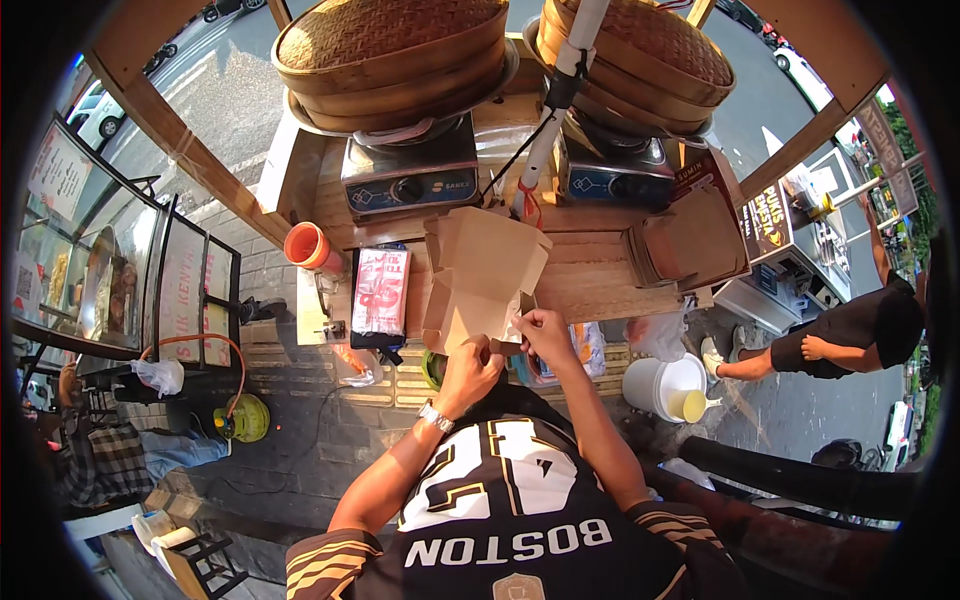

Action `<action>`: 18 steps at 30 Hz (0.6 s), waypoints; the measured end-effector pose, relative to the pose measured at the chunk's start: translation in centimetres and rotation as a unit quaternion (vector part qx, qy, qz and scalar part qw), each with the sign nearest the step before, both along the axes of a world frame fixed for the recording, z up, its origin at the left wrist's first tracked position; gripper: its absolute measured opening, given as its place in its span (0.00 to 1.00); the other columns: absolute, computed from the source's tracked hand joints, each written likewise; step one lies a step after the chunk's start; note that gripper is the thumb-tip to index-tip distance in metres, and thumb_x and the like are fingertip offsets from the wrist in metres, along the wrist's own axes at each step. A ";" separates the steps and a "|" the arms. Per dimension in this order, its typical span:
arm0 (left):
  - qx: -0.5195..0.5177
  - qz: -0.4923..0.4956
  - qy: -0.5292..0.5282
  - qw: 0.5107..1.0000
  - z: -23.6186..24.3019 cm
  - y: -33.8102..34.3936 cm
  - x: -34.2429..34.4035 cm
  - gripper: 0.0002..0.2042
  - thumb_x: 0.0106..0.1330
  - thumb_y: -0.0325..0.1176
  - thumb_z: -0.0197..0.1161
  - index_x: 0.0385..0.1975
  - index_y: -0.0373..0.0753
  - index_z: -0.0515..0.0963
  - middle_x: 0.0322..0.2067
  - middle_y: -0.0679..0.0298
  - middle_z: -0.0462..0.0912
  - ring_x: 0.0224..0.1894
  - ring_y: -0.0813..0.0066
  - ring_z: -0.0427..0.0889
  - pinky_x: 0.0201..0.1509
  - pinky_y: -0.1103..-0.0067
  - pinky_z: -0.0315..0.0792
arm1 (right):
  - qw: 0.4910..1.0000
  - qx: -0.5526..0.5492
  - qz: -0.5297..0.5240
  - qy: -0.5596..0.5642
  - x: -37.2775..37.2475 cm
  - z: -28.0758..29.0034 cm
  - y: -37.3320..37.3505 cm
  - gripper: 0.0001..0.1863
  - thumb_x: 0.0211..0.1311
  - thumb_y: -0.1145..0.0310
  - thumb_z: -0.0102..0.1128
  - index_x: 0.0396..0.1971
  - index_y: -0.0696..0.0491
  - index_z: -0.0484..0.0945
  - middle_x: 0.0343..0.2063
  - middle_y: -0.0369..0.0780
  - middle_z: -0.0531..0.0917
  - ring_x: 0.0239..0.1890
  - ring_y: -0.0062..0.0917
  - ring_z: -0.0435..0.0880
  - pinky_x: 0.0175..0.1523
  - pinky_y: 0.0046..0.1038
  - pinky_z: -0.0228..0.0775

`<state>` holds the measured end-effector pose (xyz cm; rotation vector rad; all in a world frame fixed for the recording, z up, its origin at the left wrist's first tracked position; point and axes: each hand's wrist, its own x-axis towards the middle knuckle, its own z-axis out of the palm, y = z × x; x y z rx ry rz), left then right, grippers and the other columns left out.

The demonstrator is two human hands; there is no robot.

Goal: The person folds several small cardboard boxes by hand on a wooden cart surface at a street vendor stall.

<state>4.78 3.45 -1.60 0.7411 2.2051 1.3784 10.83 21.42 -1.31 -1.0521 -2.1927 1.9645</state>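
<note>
Here, we look down from head height at a wooden street-stall counter (590,250), with the person's two forearms coming up from the lower edge. In the middle, at the counter's near edge, is an open brown cardboard food box (487,262), its plain inner side facing up and its far panel spread toward the stoves. The left hand (470,375), with a wristwatch (434,415) at its wrist, has its bent fingers on the box's near edge. The right hand (545,338) pinches the near right corner. The two hands are just beside each other, both closed on the cardboard; we cannot tell whether their fingertips touch.

Left of the box, we find a white paper packet with red print (381,290), and beyond it, farther left, an orange plastic cup (312,247). Right of the box leans a stack of brown cardboard (690,235). Along the far side, we see two portable gas stoves (410,175) (615,170), each bearing a round woven bamboo steamer (390,65) (640,60), with a white pole (545,130) rising between them.

Below the counter, to the right, stands a white bucket (665,385); another person in dark shorts (845,335) is beyond it. On the pavement at left, we notice a green gas cylinder (243,418) near a glass-sided food cart (85,250).
</note>
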 end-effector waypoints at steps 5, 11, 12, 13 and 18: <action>0.059 0.036 -0.231 0.970 -1.1 0.2 -1.3 0.09 0.71 0.34 0.60 0.33 0.35 0.76 0.22 0.69 0.78 0.23 0.85 0.76 0.25 0.84 0.69 | 0.997 -0.037 0.020 0.068 1.3 -0.9 -0.4 0.15 0.69 0.62 0.68 0.31 0.61 0.82 0.20 0.33 0.81 0.20 0.13 0.76 0.25 0.20 0.67; 0.127 0.017 -0.235 0.963 -0.6 0.6 -1.8 0.08 0.73 0.33 0.60 0.35 0.35 0.76 0.24 0.68 0.78 0.27 0.85 0.74 0.31 0.85 0.68 | 0.993 0.033 0.057 0.100 0.8 1.4 -1.6 0.13 0.67 0.65 0.68 0.33 0.61 0.81 0.24 0.34 0.83 0.27 0.13 0.77 0.33 0.21 0.69; 0.117 0.005 -0.215 0.970 -0.4 0.5 -1.9 0.08 0.73 0.33 0.60 0.35 0.35 0.76 0.24 0.69 0.78 0.27 0.85 0.74 0.31 0.84 0.68 | 0.993 0.039 0.055 0.097 0.7 2.0 -1.6 0.13 0.67 0.65 0.68 0.33 0.61 0.81 0.24 0.34 0.83 0.28 0.13 0.77 0.33 0.21 0.69; 0.107 -0.008 -0.194 0.975 0.3 0.7 -2.0 0.08 0.73 0.33 0.60 0.35 0.35 0.76 0.24 0.69 0.78 0.28 0.85 0.73 0.31 0.84 0.68 | 0.994 0.041 0.049 0.093 0.7 2.1 -1.5 0.13 0.67 0.65 0.68 0.32 0.61 0.81 0.24 0.34 0.83 0.28 0.13 0.77 0.33 0.22 0.69; 0.150 -0.025 -0.159 0.975 0.7 0.6 -2.1 0.07 0.75 0.33 0.60 0.37 0.36 0.75 0.28 0.72 0.75 0.27 0.88 0.66 0.27 0.84 0.61 | 0.995 0.032 0.037 0.086 0.7 2.3 -0.8 0.13 0.67 0.65 0.67 0.31 0.61 0.80 0.25 0.35 0.83 0.28 0.13 0.77 0.33 0.22 0.69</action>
